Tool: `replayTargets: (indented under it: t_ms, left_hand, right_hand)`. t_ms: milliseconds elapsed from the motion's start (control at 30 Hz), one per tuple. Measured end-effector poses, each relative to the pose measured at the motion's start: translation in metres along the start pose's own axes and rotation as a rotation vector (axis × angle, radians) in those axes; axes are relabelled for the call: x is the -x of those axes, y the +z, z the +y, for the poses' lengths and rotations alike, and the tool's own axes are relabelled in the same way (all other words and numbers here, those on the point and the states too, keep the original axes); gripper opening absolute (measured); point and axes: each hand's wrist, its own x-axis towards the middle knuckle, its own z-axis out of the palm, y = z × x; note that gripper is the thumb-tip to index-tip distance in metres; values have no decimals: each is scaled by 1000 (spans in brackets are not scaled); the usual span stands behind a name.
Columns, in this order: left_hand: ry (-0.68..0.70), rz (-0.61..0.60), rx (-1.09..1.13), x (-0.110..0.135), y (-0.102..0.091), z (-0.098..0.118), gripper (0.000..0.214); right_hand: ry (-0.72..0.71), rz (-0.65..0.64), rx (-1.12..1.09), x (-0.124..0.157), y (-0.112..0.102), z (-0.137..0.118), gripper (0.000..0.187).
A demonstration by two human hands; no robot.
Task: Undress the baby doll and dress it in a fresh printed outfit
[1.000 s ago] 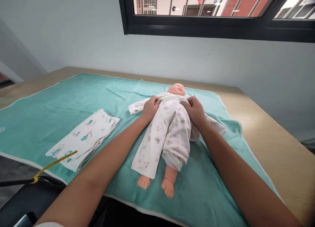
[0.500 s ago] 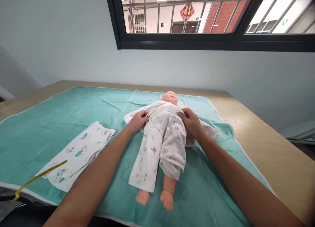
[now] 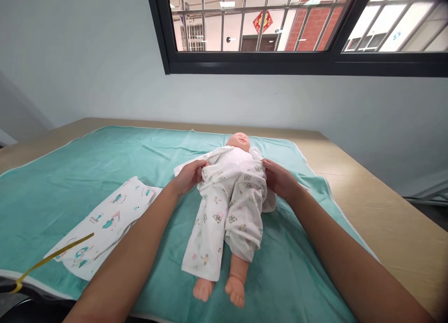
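A baby doll [image 3: 239, 141] lies on its back on a teal towel [image 3: 105, 169], head toward the wall. It wears a white top and white printed trousers [image 3: 224, 215]; both bare feet stick out at the bottom. My left hand [image 3: 189, 174] is closed on the trousers' waistband at the doll's left side of the picture. My right hand [image 3: 280, 178] grips the waistband on the other side. The waistband sits low on the doll's belly, with the white top showing above it.
A folded white garment with teal prints [image 3: 101, 225] lies on the towel to the left. The towel covers a wooden table [image 3: 385, 220] against a pale wall under a barred window [image 3: 280, 24]. A yellow strap [image 3: 49, 260] shows at the lower left.
Both hands have slid the trousers' waistband down from the doll's chest toward its belly, uncovering more of the white top. The camera has tilted up a little.
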Motion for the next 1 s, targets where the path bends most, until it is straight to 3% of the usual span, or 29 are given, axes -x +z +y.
replayTargets:
  t_ms: [100, 267, 367, 500, 667, 733, 800, 1000]
  left_hand:
    - [-32, -11, -145, 0, 1, 3, 25]
    - [-63, -223, -448, 14, -4, 21, 34]
    - [-22, -242, -622, 21, -5, 32, 34]
    - [69, -131, -825, 18, 4, 32, 24]
    - [308, 362, -1043, -3, 19, 4, 7]
    - [313, 477, -987, -11, 23, -5, 8]
    - [254, 486, -867, -17, 26, -9, 9]
    - [144, 367, -626, -26, 34, -6, 24]
  right_hand:
    - [29, -30, -32, 2, -2, -3, 27]
    - [199, -22, 122, 1, -5, -2, 29]
    - [264, -3, 218, -2, -7, -1, 28]
    - [287, -31, 416, -2, -12, -2, 29]
    - [293, -188, 585, 1, -20, -4, 37]
    - [300, -230, 601, 2, -23, -5, 36]
    - [290, -268, 623, 2, -25, -6, 34]
    - [220, -351, 752, 3, -20, -5, 38]
